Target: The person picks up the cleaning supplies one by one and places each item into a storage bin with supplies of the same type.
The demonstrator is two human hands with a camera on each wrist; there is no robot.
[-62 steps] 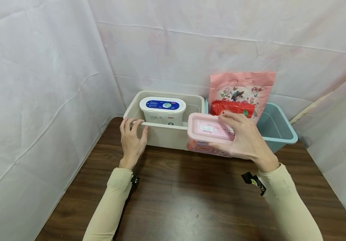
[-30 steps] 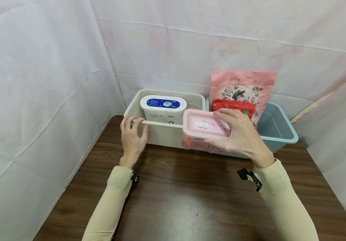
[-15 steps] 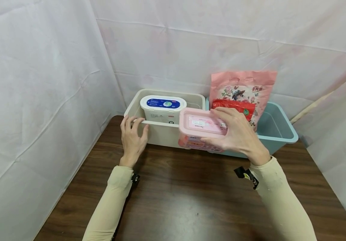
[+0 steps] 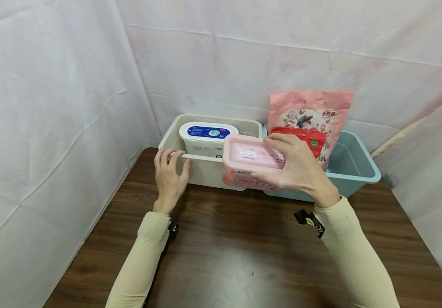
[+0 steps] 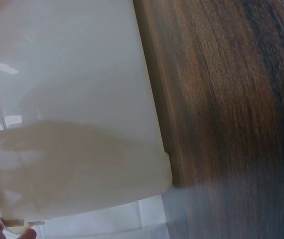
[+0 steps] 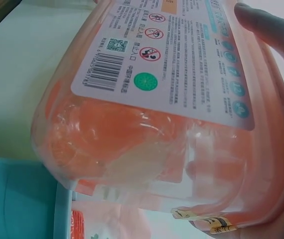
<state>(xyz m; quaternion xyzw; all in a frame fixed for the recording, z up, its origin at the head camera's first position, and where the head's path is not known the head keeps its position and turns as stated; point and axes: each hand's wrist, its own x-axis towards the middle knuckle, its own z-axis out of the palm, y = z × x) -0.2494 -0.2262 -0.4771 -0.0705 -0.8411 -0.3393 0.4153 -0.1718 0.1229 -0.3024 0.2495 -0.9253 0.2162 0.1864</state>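
Observation:
My right hand (image 4: 296, 164) grips one end of a clear tub with a pink lid (image 4: 249, 154), thumb on the near side and fingers on the far side. It is held above the front rim of a cream storage bin (image 4: 209, 173), near the bin's right end. Pink-orange contents and a printed label show through its wall (image 6: 132, 134) in the right wrist view. My left hand (image 4: 170, 179) holds the bin's front rim near the left corner, fingers hooked over it. Inside the bin stands a white lidded tub (image 4: 208, 139) with a blue oval label.
A light blue bin (image 4: 353, 167) stands right beside the cream one. In it are a pink floral bag (image 4: 332, 109) standing tall and a red packet (image 4: 302, 133) in front. Both bins sit at the back of the dark wooden table (image 4: 221, 252), before a hung white cloth (image 4: 244, 64).
My right hand has carried the pink-lidded tub leftward and slightly upward, from before the blue bin to over the cream bin's front rim. My left hand keeps its place on the rim.

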